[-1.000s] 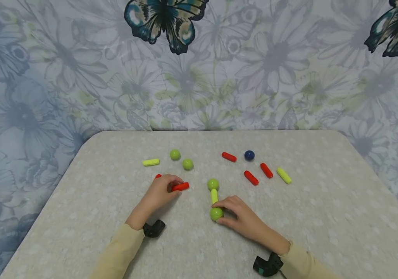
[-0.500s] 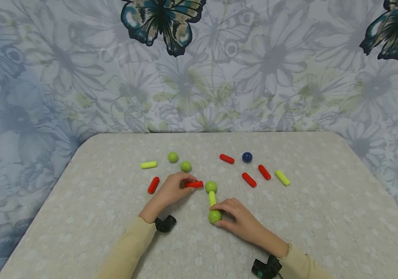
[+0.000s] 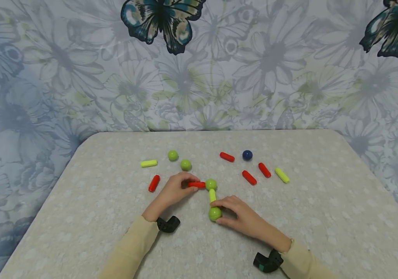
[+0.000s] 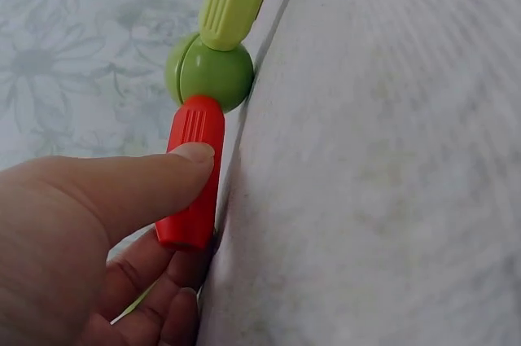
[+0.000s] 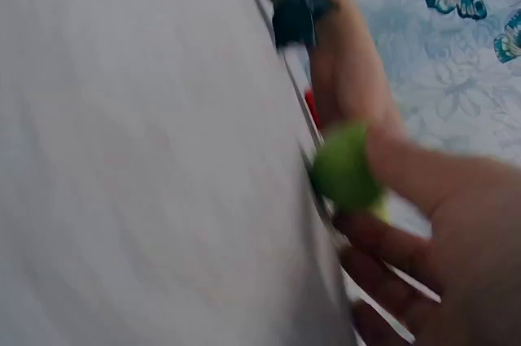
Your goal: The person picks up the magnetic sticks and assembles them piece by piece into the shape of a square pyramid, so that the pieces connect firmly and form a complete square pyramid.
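Note:
My left hand (image 3: 175, 192) pinches a red rod (image 3: 197, 185) between thumb and fingers. In the left wrist view the rod's ribbed end touches the far green ball (image 4: 213, 74). A yellow-green rod (image 3: 212, 195) joins that ball to a near green ball (image 3: 214, 213). My right hand (image 3: 242, 217) holds the near ball between thumb and fingers; the right wrist view shows this ball (image 5: 346, 168) blurred. Left of my left hand lies another red rod (image 3: 154, 183).
Two loose green balls (image 3: 173, 155) and a yellow-green rod (image 3: 149, 163) lie at the back left. At the back right are a dark blue ball (image 3: 247, 155), several red rods (image 3: 249, 177) and another yellow-green rod (image 3: 282, 175). A patterned cloth covers the table (image 3: 307, 217).
My left hand has moved right with the red rod, whose end now meets the far green ball. The red rod left behind has come into full view. My right hand stays on the near ball.

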Tool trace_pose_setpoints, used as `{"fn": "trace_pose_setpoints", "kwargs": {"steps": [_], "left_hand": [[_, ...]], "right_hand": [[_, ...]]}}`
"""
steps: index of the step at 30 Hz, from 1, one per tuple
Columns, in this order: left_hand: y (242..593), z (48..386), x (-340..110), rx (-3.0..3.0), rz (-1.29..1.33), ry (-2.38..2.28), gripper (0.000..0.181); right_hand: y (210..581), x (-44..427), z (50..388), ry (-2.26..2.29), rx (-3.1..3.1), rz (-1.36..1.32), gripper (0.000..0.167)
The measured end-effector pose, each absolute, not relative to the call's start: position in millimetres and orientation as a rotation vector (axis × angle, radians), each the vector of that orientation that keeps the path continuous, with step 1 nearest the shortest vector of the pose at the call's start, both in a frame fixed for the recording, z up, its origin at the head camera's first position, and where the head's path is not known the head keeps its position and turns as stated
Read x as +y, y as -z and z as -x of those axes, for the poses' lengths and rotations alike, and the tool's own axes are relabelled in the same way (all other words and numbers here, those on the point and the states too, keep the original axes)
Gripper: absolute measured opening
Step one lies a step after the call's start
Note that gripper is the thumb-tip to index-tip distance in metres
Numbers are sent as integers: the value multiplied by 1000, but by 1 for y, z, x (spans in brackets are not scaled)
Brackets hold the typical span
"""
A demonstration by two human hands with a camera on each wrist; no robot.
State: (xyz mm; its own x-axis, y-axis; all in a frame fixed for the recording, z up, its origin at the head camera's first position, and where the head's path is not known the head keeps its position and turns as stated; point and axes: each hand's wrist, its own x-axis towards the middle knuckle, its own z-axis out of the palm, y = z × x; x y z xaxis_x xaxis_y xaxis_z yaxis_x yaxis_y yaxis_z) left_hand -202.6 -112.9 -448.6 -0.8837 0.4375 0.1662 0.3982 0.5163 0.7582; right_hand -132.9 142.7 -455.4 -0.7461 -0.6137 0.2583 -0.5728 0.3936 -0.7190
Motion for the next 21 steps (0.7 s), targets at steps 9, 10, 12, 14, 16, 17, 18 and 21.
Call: {"fn": "trace_pose_setpoints", "kwargs": {"steps": [9,10,12,14,16,17,18,21], "left_hand": [[456,202,-115,2668,-719,-1367,21],[456,201,-114,2660,-724,-1373,21],[456,201,-113,2652,-740,-1379,21],[455,201,-112,2654,-756,-1387,21],[454,201,-113,2652,-768,-1385,21],[453,201,-114,2645,-766,-1384,21],[450,202,-116,2644,-764,-1382,20],[439,206,-121,2687,-728,-1403,18]], "right_hand": [[442,134,186,1405,2661,843,35],[444,131,190,1399,2641,815,35],[448,127,195,1406,2593,781,35],[451,125,198,1422,2551,768,35],[451,124,197,1448,2534,780,34],[448,123,196,1471,2521,786,34],[444,122,193,1485,2515,790,34],[429,119,184,1506,2513,798,32]]}}
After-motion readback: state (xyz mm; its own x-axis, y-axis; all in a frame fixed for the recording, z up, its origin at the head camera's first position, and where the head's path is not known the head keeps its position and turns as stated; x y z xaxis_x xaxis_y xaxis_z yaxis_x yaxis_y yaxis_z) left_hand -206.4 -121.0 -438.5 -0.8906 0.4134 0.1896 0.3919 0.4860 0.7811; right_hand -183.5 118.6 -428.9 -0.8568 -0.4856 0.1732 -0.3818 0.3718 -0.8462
